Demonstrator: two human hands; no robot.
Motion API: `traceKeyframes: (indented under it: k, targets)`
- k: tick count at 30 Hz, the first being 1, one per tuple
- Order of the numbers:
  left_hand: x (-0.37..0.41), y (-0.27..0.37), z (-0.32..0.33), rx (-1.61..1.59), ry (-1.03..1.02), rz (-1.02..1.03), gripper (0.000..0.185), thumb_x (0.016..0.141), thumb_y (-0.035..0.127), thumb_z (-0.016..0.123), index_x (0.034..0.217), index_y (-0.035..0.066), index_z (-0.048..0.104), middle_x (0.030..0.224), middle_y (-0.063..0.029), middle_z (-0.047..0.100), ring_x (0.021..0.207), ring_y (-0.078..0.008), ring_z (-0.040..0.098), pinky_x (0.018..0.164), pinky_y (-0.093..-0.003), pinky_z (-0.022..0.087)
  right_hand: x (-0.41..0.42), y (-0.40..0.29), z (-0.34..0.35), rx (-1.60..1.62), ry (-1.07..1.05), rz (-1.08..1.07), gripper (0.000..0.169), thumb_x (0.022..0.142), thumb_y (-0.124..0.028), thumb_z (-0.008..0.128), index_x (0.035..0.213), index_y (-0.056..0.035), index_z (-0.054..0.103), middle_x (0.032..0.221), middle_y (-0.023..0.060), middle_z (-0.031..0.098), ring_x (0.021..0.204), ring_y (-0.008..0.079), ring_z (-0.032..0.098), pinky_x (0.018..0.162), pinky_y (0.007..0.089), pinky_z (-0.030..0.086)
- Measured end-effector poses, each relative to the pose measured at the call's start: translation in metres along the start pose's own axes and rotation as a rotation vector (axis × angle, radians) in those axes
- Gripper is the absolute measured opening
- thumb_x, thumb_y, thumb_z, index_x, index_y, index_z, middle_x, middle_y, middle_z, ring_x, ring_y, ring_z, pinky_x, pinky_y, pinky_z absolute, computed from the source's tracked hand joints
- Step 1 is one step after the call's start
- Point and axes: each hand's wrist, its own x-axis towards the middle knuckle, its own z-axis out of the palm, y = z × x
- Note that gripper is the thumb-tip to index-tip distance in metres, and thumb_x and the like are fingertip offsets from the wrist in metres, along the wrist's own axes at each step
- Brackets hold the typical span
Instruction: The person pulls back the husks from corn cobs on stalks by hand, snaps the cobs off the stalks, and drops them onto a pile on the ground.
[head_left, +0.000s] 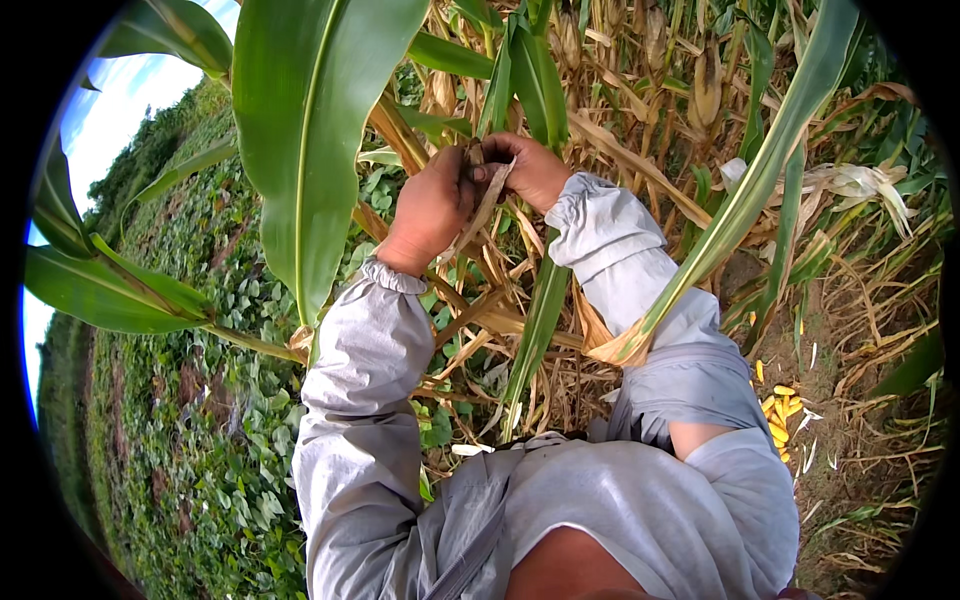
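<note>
My left hand (429, 206) and my right hand (534, 171) meet in front of me among maize plants. Their fingertips pinch a dry, brown corn husk (491, 196), and one papery strip of it hangs down between them. Whatever the husk wraps is mostly hidden behind my fingers. Just left of my left hand, a broad green maize leaf (304, 142) droops close to the camera. Below the hands are dry, bent maize stalks and leaves (480, 307). A long green leaf with a withered tan end (626, 345) crosses over my right sleeve.
Several husked yellow corn cobs (780, 412) lie on the soil at the right. Pale opened husks (862, 184) hang at the upper right, and a dry ear (705, 90) stands on its stalk at the back. Low leafy vines (247, 420) cover the field at left.
</note>
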Motion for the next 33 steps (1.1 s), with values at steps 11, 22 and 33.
traceKeyframes:
  k: [11, 22, 33]
  targets:
    - [-0.008, -0.044, 0.020, -1.076, 0.290, -0.494, 0.013, 0.083, 0.009, 0.045, 0.088, 0.000, 0.051, 0.080, -0.0072, 0.057, 0.069, -0.0159, 0.055, 0.064, -0.0275, 0.043, -0.016, 0.025, 0.015, 0.297, -0.059, -0.071, 0.015, 0.081, -0.016, 0.062, 0.088, -0.0089, 0.050, 0.069, -0.0018, 0.050, 0.051, 0.0066, 0.042, 0.044, 0.0214, 0.034]
    - [-0.026, -0.106, 0.017, -1.531, 0.738, -0.567, 0.016, 0.083, 0.012, 0.041, 0.084, 0.001, 0.052, 0.075, -0.0081, 0.053, 0.071, -0.0210, 0.055, 0.068, -0.0330, 0.048, -0.119, 0.194, -0.005, -0.348, 0.004, 0.393, 0.034, 0.083, -0.023, 0.059, 0.107, -0.0026, 0.047, 0.094, 0.0114, 0.059, 0.085, 0.0186, 0.056, 0.078, 0.0293, 0.042]
    - [-0.047, -0.073, 0.045, -0.753, 0.389, -0.454, 0.020, 0.082, 0.007, 0.041, 0.092, -0.005, 0.053, 0.084, -0.0081, 0.057, 0.075, -0.0152, 0.054, 0.071, -0.0257, 0.044, -0.024, 0.115, 0.036, 0.214, 0.557, -0.133, 0.053, 0.080, -0.038, 0.061, 0.109, 0.0007, 0.042, 0.093, 0.0083, 0.054, 0.083, 0.0228, 0.055, 0.074, 0.0339, 0.044]
